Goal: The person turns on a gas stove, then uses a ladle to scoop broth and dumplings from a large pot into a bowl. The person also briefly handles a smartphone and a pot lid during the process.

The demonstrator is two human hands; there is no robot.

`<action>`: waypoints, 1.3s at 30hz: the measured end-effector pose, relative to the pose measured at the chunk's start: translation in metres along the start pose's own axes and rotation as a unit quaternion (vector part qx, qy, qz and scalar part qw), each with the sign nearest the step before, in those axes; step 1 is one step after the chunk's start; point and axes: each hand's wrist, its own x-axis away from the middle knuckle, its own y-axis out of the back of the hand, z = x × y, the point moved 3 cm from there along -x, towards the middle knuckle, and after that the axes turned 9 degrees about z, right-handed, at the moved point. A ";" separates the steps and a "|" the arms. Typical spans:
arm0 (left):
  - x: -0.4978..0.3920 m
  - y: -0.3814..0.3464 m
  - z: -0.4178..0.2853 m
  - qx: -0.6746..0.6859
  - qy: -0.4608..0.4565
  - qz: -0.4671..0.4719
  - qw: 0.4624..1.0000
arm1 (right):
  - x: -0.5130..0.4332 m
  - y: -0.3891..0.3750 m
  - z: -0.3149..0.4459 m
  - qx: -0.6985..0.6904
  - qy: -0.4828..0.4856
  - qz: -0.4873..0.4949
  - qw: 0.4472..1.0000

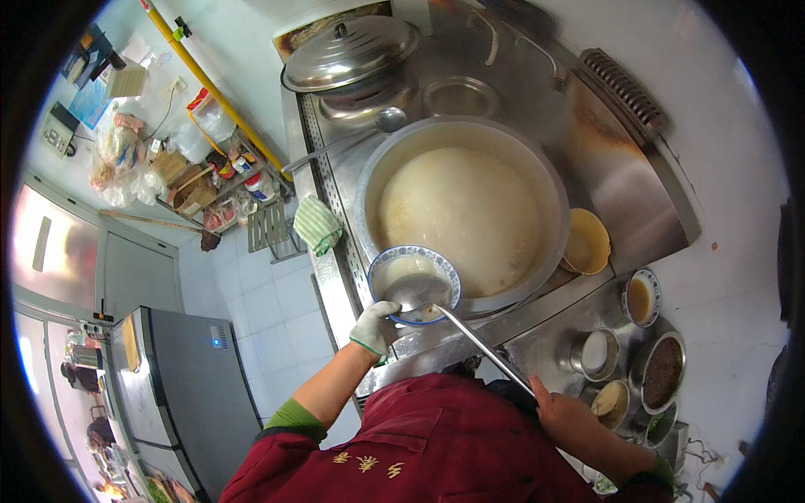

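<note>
My left hand (375,330), in a white glove with a green cuff, grips the near rim of a blue-and-white patterned bowl (379,264). The bowl is over the near edge of a large metal pot (553,182). Pale, cloudy broth (462,214) fills much of the pot. Bare, my right hand (560,412) grasps the long handle of a steel ladle (484,348). The ladle's head sits within the bowl, above pale liquid. How full the bowl is cannot be told behind the ladle.
A lidded wok (352,53) and a second ladle (391,119) are behind the pot. A green striped cloth (316,224) lies on the stove's left edge. To the right stand a yellow basin (588,242), a bowl of brown liquid (640,300) and several seasoning containers (663,371).
</note>
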 end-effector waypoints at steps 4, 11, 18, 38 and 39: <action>-0.007 -0.014 -0.027 -0.137 0.077 -0.097 0.983 | -0.005 0.013 -0.003 -0.102 0.017 0.017 0.995; -0.022 -0.048 -0.045 -0.180 0.067 -0.094 0.977 | -0.020 0.002 -0.025 -0.199 0.013 0.027 0.980; -0.038 -0.031 -0.062 -0.158 0.075 -0.100 0.979 | -0.034 0.008 -0.023 -0.171 0.010 -0.030 0.985; -0.019 0.055 -0.002 0.127 -0.095 -0.066 0.985 | -0.170 0.015 -0.152 -0.579 -0.115 -0.115 0.799; -0.016 0.050 -0.004 0.148 -0.112 -0.071 0.980 | -0.181 0.013 -0.158 -0.640 -0.085 -0.086 0.759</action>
